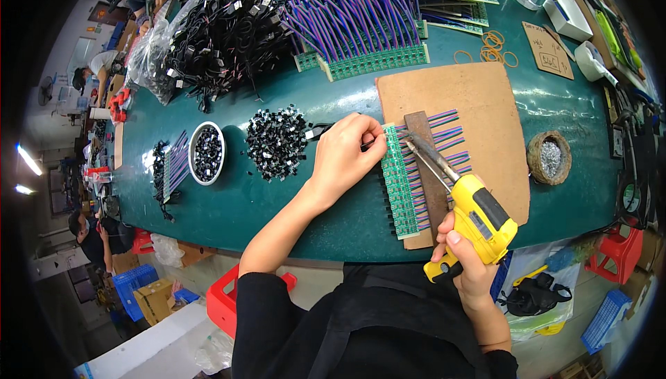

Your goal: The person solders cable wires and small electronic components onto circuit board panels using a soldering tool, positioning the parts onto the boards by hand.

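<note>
Fingers of the left hand (345,153) are pinching a black connector against the green circuit strip (399,184); right hand (466,262) is gripping a yellow soldering gun (479,219), tip resting on the strip. Soldering seems underway; next joint needs steady alignment. White bowl (207,153) is holding black connectors; woven holder (549,157) is holding metal wool.

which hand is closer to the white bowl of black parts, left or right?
Left. The left hand rests at the green board strip, some way right of the white bowl. The right hand holds the yellow soldering gun farther right, near the table edge.
</note>
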Motion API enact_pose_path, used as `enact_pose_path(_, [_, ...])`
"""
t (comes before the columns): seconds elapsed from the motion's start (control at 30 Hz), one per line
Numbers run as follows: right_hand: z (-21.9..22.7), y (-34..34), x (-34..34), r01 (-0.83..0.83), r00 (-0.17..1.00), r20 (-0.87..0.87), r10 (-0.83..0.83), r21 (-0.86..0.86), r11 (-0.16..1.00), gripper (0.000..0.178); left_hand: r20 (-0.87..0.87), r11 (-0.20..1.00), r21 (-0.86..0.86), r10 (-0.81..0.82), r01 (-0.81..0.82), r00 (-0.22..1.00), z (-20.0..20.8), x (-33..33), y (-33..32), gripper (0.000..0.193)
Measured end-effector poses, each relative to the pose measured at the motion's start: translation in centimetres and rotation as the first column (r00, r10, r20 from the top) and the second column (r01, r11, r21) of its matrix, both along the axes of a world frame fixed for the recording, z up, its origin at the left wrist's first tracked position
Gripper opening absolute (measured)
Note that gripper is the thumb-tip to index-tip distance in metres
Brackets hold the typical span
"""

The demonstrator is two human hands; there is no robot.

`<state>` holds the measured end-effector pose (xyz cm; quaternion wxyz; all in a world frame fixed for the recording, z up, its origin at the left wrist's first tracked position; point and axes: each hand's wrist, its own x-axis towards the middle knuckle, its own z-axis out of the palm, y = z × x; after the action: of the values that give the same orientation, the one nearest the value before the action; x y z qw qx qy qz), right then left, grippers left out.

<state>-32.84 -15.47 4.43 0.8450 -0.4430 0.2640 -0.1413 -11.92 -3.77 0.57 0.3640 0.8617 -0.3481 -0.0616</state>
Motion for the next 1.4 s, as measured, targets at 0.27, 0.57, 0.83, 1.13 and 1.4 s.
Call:
enact_pose_path(0.27, [0.4,0.1,0.1,0.013,1.000,-0.013,-0.013,-0.039,0.999,0.042,0.033,0.999,0.029,-0.019,0.018,0.999,0.0,0.1,0.1,0.008])
enact_pose_path(0.57, [0.3,-0.1,-0.4,0.009,1.000,-0.005,-0.009,-0.046,0.999,0.042,0.053,0.989,-0.046,-0.139,0.141,0.989,0.2,0.6,0.3,0.010])
enact_pose_path(0.83, [-0.1,-0.2,-0.7,-0.009,1.000,0.006,0.009,-0.014,1.000,0.044,0.245,0.964,-0.003,-0.259,0.267,0.935,-0.3,1.0,-0.1,0.011])
enact_pose_path(1.13, [-0.6,-0.3,-0.9,-0.048,0.999,0.000,0.048,0.042,0.998,0.051,0.424,0.866,0.051,-0.470,0.497,0.774,0.4,2.1,1.4,0.018])
enact_pose_path(1.4, [-0.4,0.0,-0.5,-0.063,0.998,-0.006,0.064,0.039,0.997,0.048,0.599,0.858,0.125,-0.465,0.498,0.652,0.0,1.8,1.5,0.025])
